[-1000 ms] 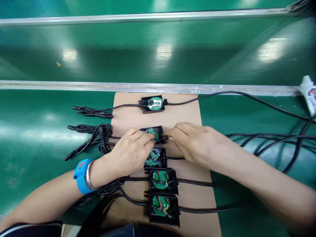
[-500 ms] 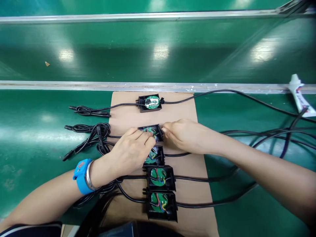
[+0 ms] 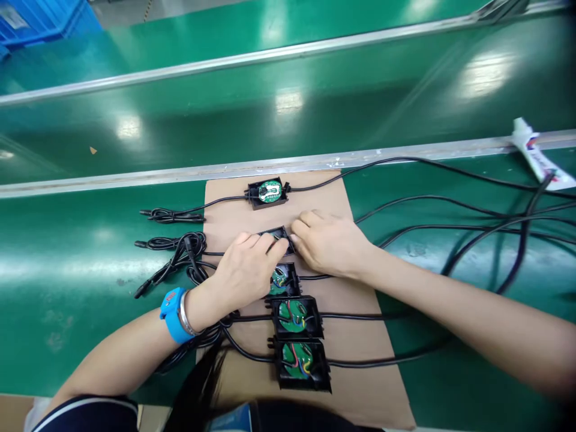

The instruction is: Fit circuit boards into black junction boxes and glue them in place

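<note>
A black open-topped plastic box (image 3: 279, 233) with a green circuit board inside lies second from the far end of the row. My left hand (image 3: 247, 267) is closed over its left and near side, and the fingers cover most of the board. At the right end of that box, my right hand (image 3: 330, 243) has its fingers curled in, pinching where the black cable comes out; the fingertips are partly hidden. Just nearer lies another open box (image 3: 284, 281), partly under my left hand. Two further boxes (image 3: 297, 318) with red, blue and yellow wires follow toward me.
A box whose board bears white paste (image 3: 270, 192) sits at the far end of the cardboard sheet (image 3: 360, 384). Coiled cables (image 3: 173, 243) lie left, long cables (image 3: 450, 225) right. A white tube (image 3: 540, 156) rests by the metal rail (image 3: 180, 177). A blue crate (image 3: 49, 21) stands far left.
The view has tilted and shifted, bringing the blue crate into sight. Both hands stay at the same box; the right fingers have curled in more, and its cable now shows beyond the right hand.
</note>
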Motion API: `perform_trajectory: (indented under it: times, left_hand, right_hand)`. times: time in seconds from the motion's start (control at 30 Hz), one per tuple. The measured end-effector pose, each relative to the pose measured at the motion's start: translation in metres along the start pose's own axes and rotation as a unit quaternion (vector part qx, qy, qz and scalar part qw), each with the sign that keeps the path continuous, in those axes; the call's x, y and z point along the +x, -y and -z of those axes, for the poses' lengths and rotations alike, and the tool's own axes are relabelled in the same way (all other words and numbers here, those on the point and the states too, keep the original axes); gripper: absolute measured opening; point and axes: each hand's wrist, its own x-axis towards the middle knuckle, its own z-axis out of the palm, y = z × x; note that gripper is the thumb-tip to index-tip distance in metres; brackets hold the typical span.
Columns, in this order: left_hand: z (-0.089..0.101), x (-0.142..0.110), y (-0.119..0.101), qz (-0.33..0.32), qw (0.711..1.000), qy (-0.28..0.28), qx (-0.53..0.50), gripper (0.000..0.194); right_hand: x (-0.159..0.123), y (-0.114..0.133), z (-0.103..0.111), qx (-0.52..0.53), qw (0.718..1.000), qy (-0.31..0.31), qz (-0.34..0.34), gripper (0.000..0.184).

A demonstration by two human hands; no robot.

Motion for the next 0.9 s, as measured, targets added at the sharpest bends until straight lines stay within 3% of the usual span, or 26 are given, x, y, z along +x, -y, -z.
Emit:
perform_trajectory:
  times: [0.17,0.4,0.73,0.9]
  left_hand:
    - [0.003,0.002,-0.003,-0.014,0.999,0.002,0.038,0.041]
    - [0.008,0.005,-0.008,-0.031,0.997,0.004,0.067,0.038]
    - [0.008,0.0,0.0,-0.037,0.999,0.008,0.034,0.05]
    - [0.027,-0.001,0.009,-0.011,0.999,0.018,-0.047,0.048]
  right_hand:
    - [-0.005,-0.014,-0.017,0.201,0.968,-0.139,0.058,0.02]
    - [-0.002,-0.014,-0.028,0.203,0.951,-0.204,0.11,0.019]
    - [0.0,-0.014,-0.032,0.223,0.948,-0.203,0.099,0.02]
    - [-0.001,-0.017,-0.028,0.247,0.947,-0.177,0.103,0.021]
